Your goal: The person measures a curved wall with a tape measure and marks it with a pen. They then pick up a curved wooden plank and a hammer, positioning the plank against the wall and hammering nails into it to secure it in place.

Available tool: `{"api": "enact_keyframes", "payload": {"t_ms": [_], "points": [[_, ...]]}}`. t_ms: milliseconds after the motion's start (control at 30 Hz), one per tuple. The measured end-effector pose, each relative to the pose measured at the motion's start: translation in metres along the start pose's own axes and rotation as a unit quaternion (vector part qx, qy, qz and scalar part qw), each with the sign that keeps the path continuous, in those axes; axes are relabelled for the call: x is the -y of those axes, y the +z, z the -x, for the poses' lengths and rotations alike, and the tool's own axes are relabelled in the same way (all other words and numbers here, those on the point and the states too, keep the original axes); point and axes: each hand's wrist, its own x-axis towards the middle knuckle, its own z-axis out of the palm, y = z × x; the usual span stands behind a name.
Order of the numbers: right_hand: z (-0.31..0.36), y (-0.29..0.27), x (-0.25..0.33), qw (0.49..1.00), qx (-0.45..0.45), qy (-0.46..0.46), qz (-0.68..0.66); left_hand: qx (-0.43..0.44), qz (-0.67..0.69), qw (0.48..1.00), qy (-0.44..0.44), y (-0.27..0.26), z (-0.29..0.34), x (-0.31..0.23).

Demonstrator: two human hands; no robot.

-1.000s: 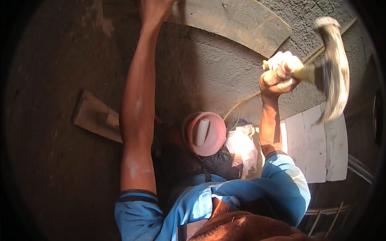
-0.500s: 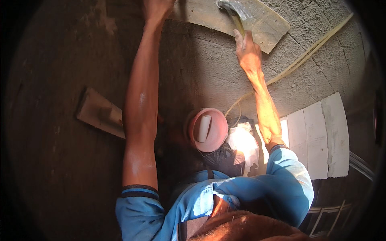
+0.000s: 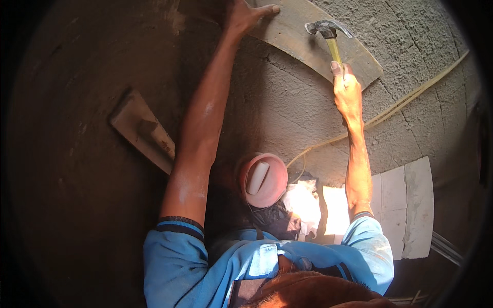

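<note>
A claw hammer (image 3: pixel 333 43), with a dark metal head and a yellowish handle, is in my right hand (image 3: pixel 348 97), fingers wrapped round the handle. Its head shows over a long grey-brown board (image 3: pixel 303 38) against the rough grey surface, not clearly touching it. At the top edge of the view, my left hand (image 3: pixel 245 16) rests at the board's near edge, thumb stretched out over its face; the other fingers are mostly cut off or in shadow. A flat plasterer's float (image 3: pixel 141 126) with a raised handle lies left of my left forearm, which partly covers it.
Below the board stands a pink bucket (image 3: pixel 280 177) holding a white cylinder (image 3: pixel 258 178). Beside it are a dark bag (image 3: pixel 272 218) and sunlit white cloth or plastic (image 3: pixel 303 203). A yellowish strap (image 3: pixel 395 109) crosses the grey surface. White panels (image 3: pixel 395 195) lie at right.
The hammer head has swung away from the board's lower middle and now shows more upright and sharper. The view has shifted, bringing my left hand and its thumb further into sight.
</note>
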Motion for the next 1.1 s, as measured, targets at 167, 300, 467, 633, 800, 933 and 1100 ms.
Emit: {"api": "enact_keyframes", "payload": {"t_ms": [167, 300, 467, 633, 800, 933, 1100], "points": [[-0.02, -0.028, 0.055, 0.94, -0.124, -0.317, 0.021, 0.002, 0.049, 0.997, 0.062, 0.01, -0.009, 0.023], [-0.049, -0.036, 0.114, 0.803, -0.202, -0.561, 0.007, -0.013, 0.072, 0.993, 0.096, 0.005, -0.017, 0.029], [-0.078, 0.008, 0.083, 0.877, -0.053, -0.409, 0.248, 0.001, 0.104, 0.987, 0.121, 0.021, -0.011, 0.03], [-0.076, -0.003, 0.103, 0.899, -0.142, -0.389, 0.143, -0.009, 0.1, 0.984, 0.146, 0.009, -0.018, 0.037], [-0.075, 0.003, 0.098, 0.858, -0.14, -0.47, 0.156, -0.01, 0.128, 0.975, 0.179, 0.029, -0.026, 0.044], [-0.106, 0.032, 0.072, 0.9, -0.071, -0.337, 0.267, 0.017, 0.101, 0.987, 0.123, 0.031, -0.015, 0.045], [-0.081, 0.012, 0.125, 0.797, -0.271, -0.533, 0.085, -0.003, 0.102, 0.985, 0.137, 0.014, -0.02, 0.042]]}}
